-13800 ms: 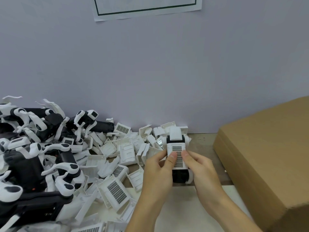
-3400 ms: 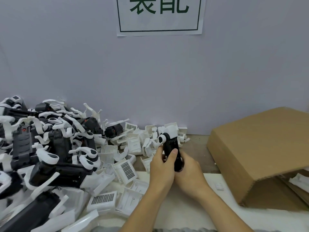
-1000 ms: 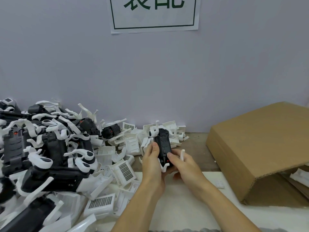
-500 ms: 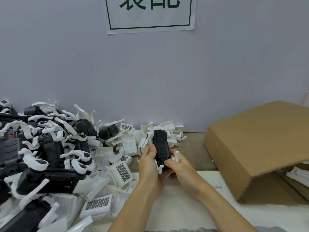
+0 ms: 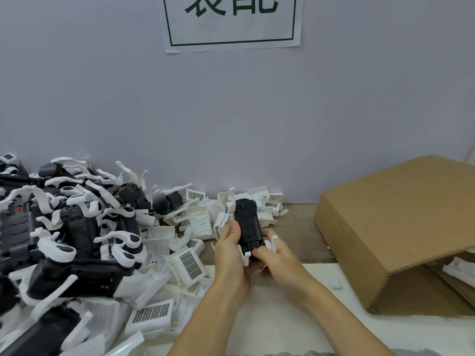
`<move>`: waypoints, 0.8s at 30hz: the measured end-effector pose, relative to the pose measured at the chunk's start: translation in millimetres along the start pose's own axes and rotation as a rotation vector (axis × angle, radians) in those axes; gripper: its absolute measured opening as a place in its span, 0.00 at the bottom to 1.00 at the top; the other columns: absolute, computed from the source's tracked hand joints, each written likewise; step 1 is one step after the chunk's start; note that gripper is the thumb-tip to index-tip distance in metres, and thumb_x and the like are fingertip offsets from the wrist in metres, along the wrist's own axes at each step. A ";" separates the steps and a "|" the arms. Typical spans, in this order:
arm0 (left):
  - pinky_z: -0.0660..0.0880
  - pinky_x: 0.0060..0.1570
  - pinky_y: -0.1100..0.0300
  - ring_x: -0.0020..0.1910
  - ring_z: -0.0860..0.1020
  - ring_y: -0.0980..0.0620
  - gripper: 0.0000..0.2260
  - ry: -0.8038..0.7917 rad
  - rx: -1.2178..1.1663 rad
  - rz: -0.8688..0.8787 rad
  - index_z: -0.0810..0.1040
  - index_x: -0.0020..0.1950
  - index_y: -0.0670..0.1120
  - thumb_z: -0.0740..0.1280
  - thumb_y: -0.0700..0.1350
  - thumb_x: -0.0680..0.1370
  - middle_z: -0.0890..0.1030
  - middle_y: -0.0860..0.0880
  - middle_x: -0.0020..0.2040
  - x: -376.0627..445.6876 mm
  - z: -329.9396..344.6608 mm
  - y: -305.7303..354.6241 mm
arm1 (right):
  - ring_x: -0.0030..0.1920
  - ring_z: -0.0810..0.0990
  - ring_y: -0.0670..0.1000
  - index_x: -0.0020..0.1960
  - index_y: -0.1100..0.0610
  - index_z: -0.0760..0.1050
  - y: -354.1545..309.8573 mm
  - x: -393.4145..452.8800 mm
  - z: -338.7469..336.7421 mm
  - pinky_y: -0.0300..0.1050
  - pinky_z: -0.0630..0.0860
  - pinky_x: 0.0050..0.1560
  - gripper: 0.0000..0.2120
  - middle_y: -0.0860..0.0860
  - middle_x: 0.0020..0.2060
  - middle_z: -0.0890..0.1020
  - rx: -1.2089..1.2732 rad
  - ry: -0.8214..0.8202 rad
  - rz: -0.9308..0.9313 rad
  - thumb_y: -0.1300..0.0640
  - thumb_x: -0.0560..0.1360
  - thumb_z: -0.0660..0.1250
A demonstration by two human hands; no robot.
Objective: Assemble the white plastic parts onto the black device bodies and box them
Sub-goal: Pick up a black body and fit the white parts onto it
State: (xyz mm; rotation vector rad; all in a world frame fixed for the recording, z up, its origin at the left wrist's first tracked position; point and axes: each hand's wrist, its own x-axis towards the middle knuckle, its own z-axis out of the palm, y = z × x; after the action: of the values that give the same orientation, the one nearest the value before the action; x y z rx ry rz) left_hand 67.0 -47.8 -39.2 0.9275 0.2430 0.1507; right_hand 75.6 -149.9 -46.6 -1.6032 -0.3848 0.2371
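A black device body [image 5: 248, 223] with white plastic arms at its near and far ends is held upright above the table's middle. My left hand [image 5: 230, 255] grips its left side, thumb along the edge. My right hand [image 5: 273, 260] holds its lower end, thumb pressing near a small red dot; a white arm [image 5: 274, 243] sticks up beside that hand. A pile of black bodies with white arms [image 5: 64, 227] fills the left. Loose white grille parts [image 5: 189, 264] lie between the pile and my hands.
A brown cardboard box [image 5: 401, 227] lies on its side at the right, its opening facing the near right, with white parts [image 5: 460, 267] inside. A small white piece [image 5: 335, 282] lies on the white mat [image 5: 270, 317]. A wall with a paper sign [image 5: 231, 21] stands behind.
The device was turned over in my hands, from grille side up to black underside up. Over the last second it has stayed nearly still while the view shifted slightly.
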 end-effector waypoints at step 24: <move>0.78 0.35 0.50 0.45 0.81 0.39 0.15 0.008 0.100 0.070 0.85 0.48 0.54 0.59 0.51 0.85 0.85 0.41 0.52 3.9 1.6 -2.7 | 0.33 0.76 0.41 0.58 0.37 0.74 3.2 2.5 -1.0 0.44 0.69 0.45 0.21 0.40 0.32 0.80 0.037 -0.004 -0.002 0.51 0.67 0.62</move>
State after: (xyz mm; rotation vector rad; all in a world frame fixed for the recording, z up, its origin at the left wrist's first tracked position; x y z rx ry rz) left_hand 71.3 -49.8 -41.0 1.0358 0.2273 0.2087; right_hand 78.6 -149.9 -49.5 -1.5658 -0.3833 0.2451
